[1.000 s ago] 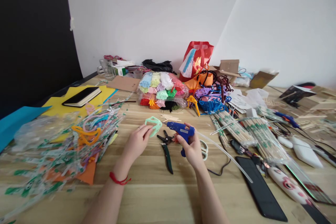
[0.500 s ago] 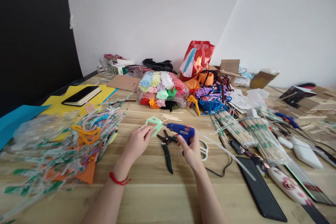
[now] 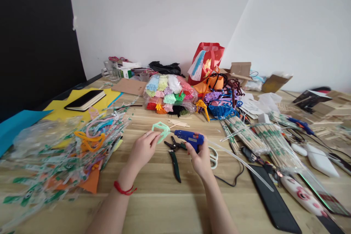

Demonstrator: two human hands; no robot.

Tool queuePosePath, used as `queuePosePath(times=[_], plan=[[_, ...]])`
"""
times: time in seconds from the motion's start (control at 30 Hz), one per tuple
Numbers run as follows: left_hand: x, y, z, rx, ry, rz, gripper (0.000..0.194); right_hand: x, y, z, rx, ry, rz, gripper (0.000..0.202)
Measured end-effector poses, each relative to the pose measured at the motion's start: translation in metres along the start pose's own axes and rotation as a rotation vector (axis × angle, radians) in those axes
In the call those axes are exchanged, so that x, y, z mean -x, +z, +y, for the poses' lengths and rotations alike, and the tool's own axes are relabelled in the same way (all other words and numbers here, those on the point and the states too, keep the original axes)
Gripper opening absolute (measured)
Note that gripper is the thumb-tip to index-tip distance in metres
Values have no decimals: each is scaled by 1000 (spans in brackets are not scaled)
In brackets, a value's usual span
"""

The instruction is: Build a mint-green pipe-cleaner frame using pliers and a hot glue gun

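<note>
My left hand (image 3: 144, 148) pinches a bent mint-green pipe-cleaner shape (image 3: 161, 128) between thumb and fingers, just above the table. Gripped in my right hand (image 3: 200, 155) is a blue hot glue gun (image 3: 189, 137), its nozzle pointing left and close to the green shape's right side; whether they touch I cannot tell. A long clear glue stick (image 3: 241, 161) sticks out of the gun's back. Beneath the gun lie dark green-handled pliers (image 3: 175, 162). White-handled scissors (image 3: 214, 157) lie partly hidden behind my right hand.
Plastic wrappers (image 3: 63, 161) are heaped at the left, near a black notebook (image 3: 85, 100). A bag of colourful pipe cleaners (image 3: 170, 95) sits at the back. Bundled wooden sticks (image 3: 274, 146), a black phone-like slab (image 3: 274, 197) and a second glue gun (image 3: 301, 125) fill the right.
Both hands stay almost in place, still holding the green shape and the glue gun. The glue stick's tail end has shifted slightly right and down.
</note>
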State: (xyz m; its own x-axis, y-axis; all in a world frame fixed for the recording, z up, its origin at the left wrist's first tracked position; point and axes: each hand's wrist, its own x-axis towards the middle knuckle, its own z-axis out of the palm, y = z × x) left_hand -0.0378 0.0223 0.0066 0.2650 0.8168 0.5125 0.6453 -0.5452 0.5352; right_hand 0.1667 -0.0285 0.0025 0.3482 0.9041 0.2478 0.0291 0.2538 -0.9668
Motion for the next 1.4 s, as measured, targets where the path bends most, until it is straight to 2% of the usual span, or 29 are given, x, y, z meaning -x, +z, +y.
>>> queuePosePath(times=[0.17,0.6,1.03,1.4], plan=[[-1,0,0,-12,-8,5,25,3,0,-8,-22,23,-17,44],[0,2,-3,-34,40,45,22,1,1,11,76,-64,-30,47],[0,3,-3,-44,62,60,20,3,1,15,171,-126,-80,46],[0,4,-1,-41,79,67,21,2,1,12,190,-153,-48,46]])
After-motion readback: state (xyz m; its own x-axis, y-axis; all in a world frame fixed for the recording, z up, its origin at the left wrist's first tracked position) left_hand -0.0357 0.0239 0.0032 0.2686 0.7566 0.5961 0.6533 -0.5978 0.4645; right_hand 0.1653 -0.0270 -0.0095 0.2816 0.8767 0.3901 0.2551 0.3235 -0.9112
